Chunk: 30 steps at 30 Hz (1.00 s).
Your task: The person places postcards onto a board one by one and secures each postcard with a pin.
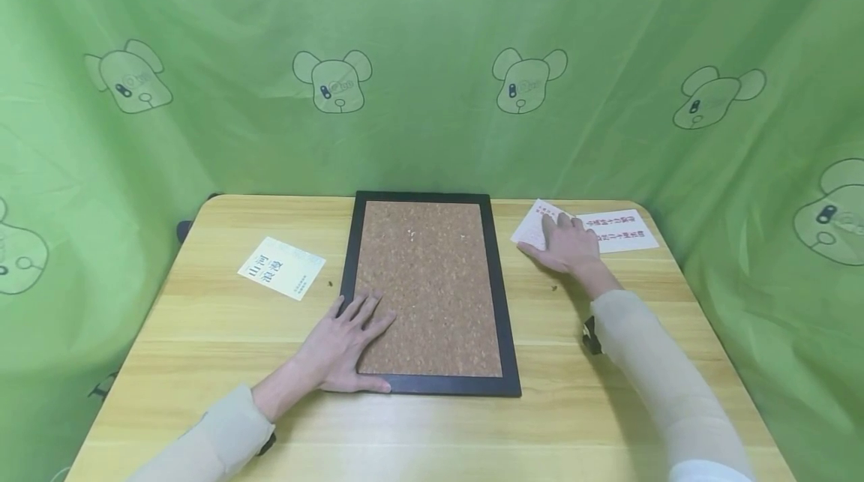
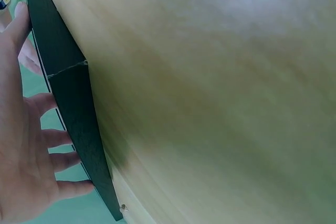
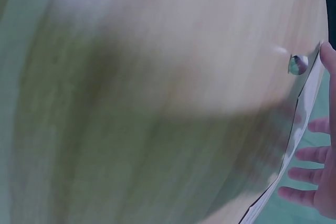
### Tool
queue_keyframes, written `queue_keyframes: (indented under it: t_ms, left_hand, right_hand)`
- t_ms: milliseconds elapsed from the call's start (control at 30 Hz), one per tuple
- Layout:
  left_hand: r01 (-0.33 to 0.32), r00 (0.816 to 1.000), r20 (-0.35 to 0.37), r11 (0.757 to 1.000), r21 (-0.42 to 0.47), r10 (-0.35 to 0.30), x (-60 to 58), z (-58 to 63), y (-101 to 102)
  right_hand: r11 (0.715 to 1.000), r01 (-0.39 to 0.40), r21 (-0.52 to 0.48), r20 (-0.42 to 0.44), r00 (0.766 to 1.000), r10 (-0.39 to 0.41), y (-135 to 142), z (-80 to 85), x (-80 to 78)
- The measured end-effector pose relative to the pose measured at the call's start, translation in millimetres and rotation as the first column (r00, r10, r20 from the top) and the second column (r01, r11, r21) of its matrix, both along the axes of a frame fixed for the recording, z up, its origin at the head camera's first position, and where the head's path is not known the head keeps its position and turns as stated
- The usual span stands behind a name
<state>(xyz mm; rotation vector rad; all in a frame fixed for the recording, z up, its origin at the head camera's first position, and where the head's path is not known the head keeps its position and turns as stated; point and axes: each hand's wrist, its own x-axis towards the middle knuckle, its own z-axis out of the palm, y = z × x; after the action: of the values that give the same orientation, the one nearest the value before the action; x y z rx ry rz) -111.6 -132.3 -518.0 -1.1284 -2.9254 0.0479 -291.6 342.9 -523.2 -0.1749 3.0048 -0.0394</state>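
A cork board (image 1: 428, 287) in a black frame (image 1: 505, 317) lies flat on the table. My left hand (image 1: 347, 347) rests with spread fingers on its near left corner; the left wrist view shows this hand (image 2: 26, 145) along the dark frame edge (image 2: 79, 98). To the right of the board, my right hand (image 1: 563, 242) touches a white card with small red print (image 1: 529, 231), thumb by its near corner. That card meets or overlaps a white card with large red characters (image 1: 628, 232). In the right wrist view the fingers (image 3: 312, 175) lie extended over the card edge (image 3: 307, 95).
A pale card with dark blue characters (image 1: 282, 268) lies left of the board. Tiny objects sit on the wooden table (image 1: 418, 437): one dark (image 1: 330, 284) at left, another (image 1: 554, 288) at right, shiny in the wrist view. A green curtain (image 1: 432, 145) surrounds the table.
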Motion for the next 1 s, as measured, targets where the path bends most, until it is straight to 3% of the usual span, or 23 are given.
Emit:
queue_keyframes:
  t_ms: [1000]
  left_hand:
    - [-0.007, 1.000, 0.000, 1.000, -0.014, 0.007, 0.1, -1.2, 1.0]
  right_hand:
    - [0.998, -0.059, 0.035, 0.005, 0.998, 0.059, 1.8, -1.5, -2.7]
